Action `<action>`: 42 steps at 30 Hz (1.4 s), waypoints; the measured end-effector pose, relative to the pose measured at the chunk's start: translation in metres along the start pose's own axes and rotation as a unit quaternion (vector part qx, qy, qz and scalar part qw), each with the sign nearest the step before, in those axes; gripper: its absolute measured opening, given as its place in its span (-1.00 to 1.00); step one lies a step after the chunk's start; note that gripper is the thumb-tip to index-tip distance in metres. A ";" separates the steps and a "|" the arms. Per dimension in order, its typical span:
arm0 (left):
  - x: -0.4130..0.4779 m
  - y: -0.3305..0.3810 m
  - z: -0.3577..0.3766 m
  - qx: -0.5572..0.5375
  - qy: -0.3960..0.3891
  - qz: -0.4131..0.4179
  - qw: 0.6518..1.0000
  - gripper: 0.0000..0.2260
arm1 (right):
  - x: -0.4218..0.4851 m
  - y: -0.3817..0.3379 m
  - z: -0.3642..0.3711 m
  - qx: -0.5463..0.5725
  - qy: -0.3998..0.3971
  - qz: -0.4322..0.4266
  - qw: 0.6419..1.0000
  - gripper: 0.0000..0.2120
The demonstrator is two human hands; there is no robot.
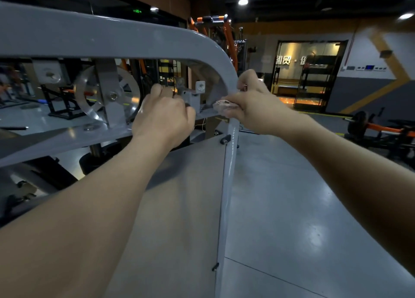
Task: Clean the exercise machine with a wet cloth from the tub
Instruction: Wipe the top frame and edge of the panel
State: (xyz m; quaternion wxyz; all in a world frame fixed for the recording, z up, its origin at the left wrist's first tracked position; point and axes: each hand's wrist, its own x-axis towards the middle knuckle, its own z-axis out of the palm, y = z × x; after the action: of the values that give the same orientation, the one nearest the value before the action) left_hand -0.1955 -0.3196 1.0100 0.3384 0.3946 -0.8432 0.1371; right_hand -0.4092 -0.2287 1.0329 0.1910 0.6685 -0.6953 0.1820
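Both forearms reach far toward the grey machine frame [112, 39]. Right hand [253, 102] grips a pale cloth [224, 106], pressed against the frame's right upright. Left hand [164, 116] curls its fingers beside the small bracket [193, 95]; whether it holds anything cannot be told.

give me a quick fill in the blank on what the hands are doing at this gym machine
1. The right hand holds a crumpled ____ against the grey frame.
2. The round metal pulley sits to the ____ of the left hand.
3. The far machine in the background has arms painted ____.

Missing words: cloth; left; orange.
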 end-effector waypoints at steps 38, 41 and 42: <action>0.000 -0.002 0.008 0.053 0.042 0.035 0.997 -0.65 | 0.016 -0.057 0.016 0.029 -0.021 -0.053 0.998 -0.77; -0.002 -0.002 0.007 0.054 0.045 0.040 0.997 -0.71 | 0.010 -0.056 0.025 -0.008 -0.006 -0.083 0.997 -0.87; -0.002 -0.002 0.006 0.053 0.044 0.043 0.997 -0.71 | 0.009 -0.048 0.025 -0.018 -0.002 -0.060 0.998 -0.84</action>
State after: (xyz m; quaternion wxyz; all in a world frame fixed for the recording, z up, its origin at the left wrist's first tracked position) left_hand -0.1959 -0.3223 1.0038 0.3473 0.3687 -0.8354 0.2133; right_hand -0.3618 -0.2509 1.0159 0.2123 0.7059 -0.6574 0.1564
